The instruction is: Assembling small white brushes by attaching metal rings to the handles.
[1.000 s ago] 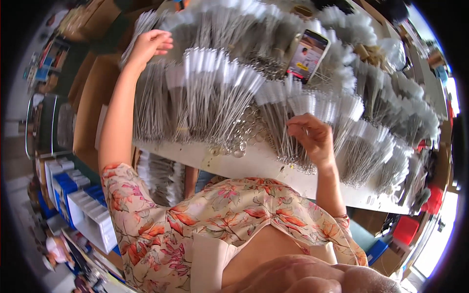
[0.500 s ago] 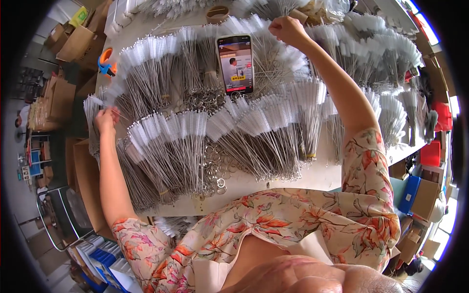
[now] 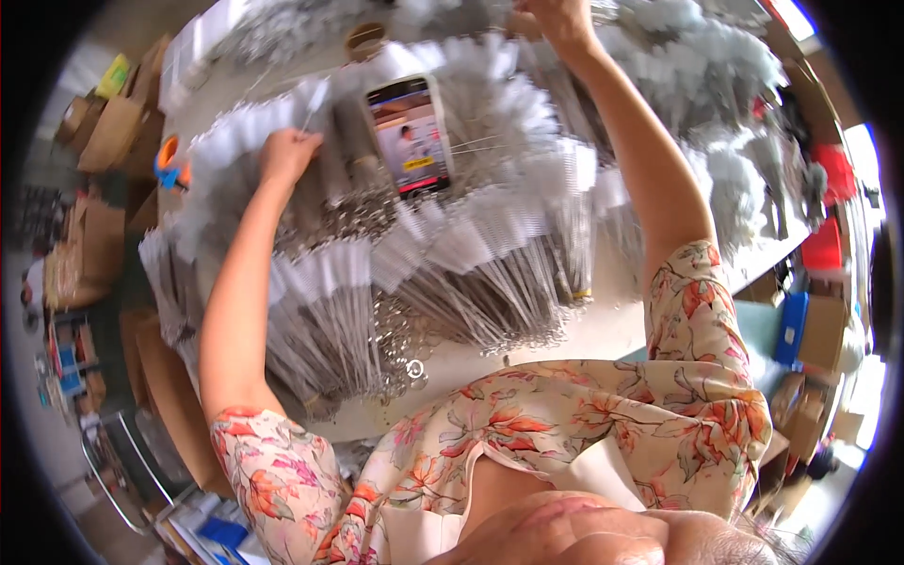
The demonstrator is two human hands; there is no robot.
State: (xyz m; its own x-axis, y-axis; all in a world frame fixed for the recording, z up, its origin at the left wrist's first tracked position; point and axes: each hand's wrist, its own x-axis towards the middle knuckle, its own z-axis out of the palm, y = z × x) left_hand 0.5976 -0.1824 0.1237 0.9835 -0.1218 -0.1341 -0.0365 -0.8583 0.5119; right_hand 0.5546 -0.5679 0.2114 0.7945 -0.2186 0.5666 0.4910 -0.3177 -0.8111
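Observation:
My left hand (image 3: 287, 155) is closed in a pinch over the left bundles, a little left of the phone. A thin straw-cleaning brush (image 3: 314, 100) with white bristles and a wire stem rises from its fingertips, blurred by motion. My right hand (image 3: 557, 21) reaches to the far edge of the view, its fingers curled together and partly cut off; what they hold, if anything, I cannot make out. Around both hands lie rows of white-bristled wire brushes (image 3: 499, 235), bundled with their ring ends toward me. A phone (image 3: 410, 137) with a lit screen rests on the brushes between my arms.
A roll of brown tape (image 3: 365, 40) stands at the far side, and an orange-and-blue tape dispenser (image 3: 169, 165) at the left edge. Loose metal rings (image 3: 395, 344) lie among the near bundles on the white table (image 3: 621, 325). Cardboard boxes (image 3: 99, 240) are stacked to the left.
My left hand has moved right and away from me, from the left edge to near the phone, with a brush in it. My right hand has reached farther away. The whole view has shifted slightly.

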